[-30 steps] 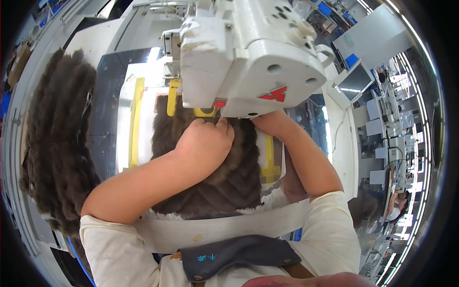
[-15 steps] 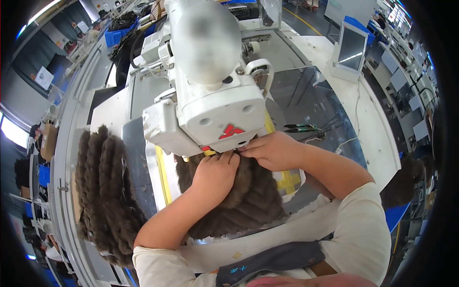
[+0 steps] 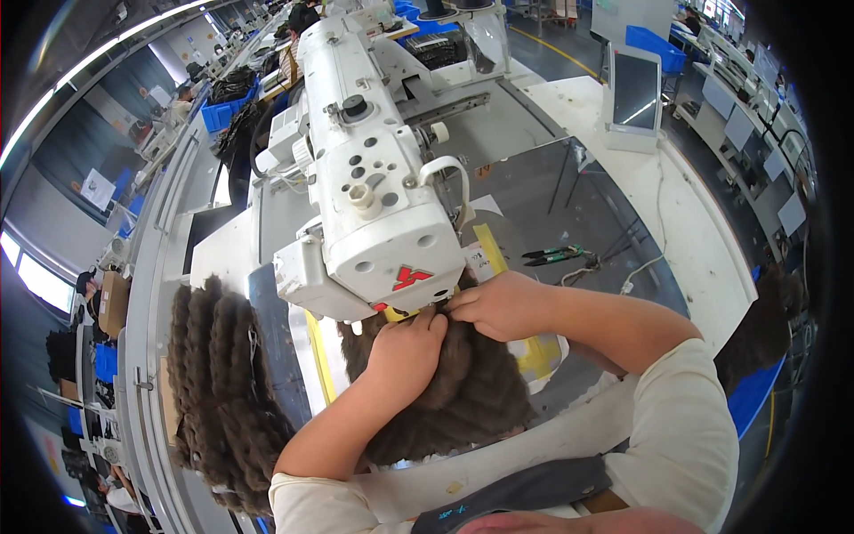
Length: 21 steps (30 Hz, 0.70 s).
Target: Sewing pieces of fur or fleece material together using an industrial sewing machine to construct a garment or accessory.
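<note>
A white sewing machine (image 3: 378, 227) with a red mark stands over a brown fur piece (image 3: 454, 400). The fur lies on a white board with yellow tape strips (image 3: 318, 360). Just below the machine head, my left hand (image 3: 406, 356) has its fingers bent and closed on the fur, fingertips close to the needle area, which is hidden. Beside it on the right, my right hand (image 3: 498, 305) pinches the fur at the machine's front edge, its fingertips partly hidden.
Stacked fur strips (image 3: 222, 383) lie at the left. Cutters (image 3: 551, 254) rest on the glass surface (image 3: 587, 214) at the right, near a small screen (image 3: 632, 89) on the white table (image 3: 694, 258). Behind are blue bins (image 3: 218, 114), more workstations and several other people.
The view has tilted up and turned, showing more of the room and the machine's top. Both hands remain at the fur below the machine head, the right one now less hidden.
</note>
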Tool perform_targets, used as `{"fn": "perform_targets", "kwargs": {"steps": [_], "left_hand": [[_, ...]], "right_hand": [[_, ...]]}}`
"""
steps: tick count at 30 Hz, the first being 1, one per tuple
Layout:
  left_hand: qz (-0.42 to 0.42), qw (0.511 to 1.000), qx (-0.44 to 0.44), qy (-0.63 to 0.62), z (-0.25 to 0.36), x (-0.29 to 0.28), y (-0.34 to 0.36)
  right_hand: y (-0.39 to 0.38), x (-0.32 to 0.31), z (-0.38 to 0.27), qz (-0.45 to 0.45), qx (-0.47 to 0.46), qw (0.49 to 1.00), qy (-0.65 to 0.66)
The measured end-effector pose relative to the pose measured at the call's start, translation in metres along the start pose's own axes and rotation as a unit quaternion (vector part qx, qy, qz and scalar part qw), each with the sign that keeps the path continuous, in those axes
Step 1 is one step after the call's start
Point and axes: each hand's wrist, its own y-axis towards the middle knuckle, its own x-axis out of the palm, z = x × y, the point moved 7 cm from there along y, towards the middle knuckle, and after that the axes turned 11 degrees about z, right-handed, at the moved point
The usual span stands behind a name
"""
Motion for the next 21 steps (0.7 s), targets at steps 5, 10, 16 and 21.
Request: {"fn": "perform_targets", "kwargs": {"steps": [5, 10, 16, 21], "left_hand": [[0.015, 1.0, 0.018, 0.004, 0.003, -0.001, -0.001], [-0.025, 0.999, 0.023, 0.003, 0.009, -0.003, -0.002], [-0.054, 0.998, 0.033, 0.006, 0.018, -0.005, -0.007], [-0.066, 0.997, 0.039, -0.013, 0.025, -0.011, -0.005]], "right_hand": [[-0.001, 0.0, -0.001, 0.001, 0.0, 1.0, 0.004], [-0.002, 0.0, -0.004, -0.012, -0.013, 1.0, 0.012], [-0.002, 0.0, -0.01, -0.049, -0.026, 0.998, -0.006], [-0.001, -0.004, -0.013, -0.084, -0.011, 0.995, -0.048]]}}
